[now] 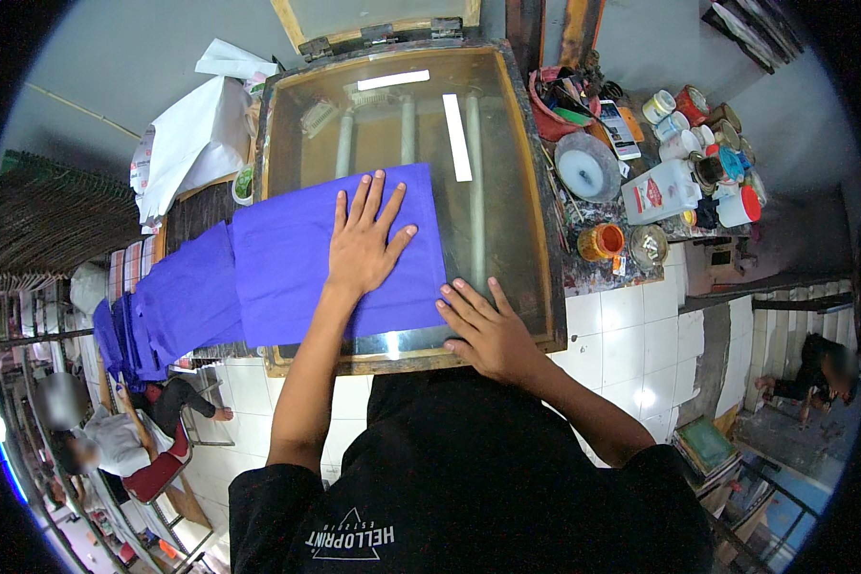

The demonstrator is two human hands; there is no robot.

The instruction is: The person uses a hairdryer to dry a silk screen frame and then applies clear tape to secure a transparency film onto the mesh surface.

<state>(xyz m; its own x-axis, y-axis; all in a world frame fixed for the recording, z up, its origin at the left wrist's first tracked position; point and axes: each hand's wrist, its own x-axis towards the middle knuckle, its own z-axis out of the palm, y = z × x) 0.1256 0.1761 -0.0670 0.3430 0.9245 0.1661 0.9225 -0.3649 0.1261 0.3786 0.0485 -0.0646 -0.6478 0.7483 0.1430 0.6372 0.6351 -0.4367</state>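
Right hand at blue cloth

A blue-violet cloth lies spread flat across the glass-topped wooden box, its left part trailing over the edge

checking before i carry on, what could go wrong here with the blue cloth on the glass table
1. The blue cloth is pinned only by the left hand flat on it; the right hand rests at its lower corner, so it may shift or wrinkle.
2. More blue fabric hangs off the left edge of the glass-topped table; its weight could drag the cloth sideways.
3. Open paint jars stand close on the right and might stain it.
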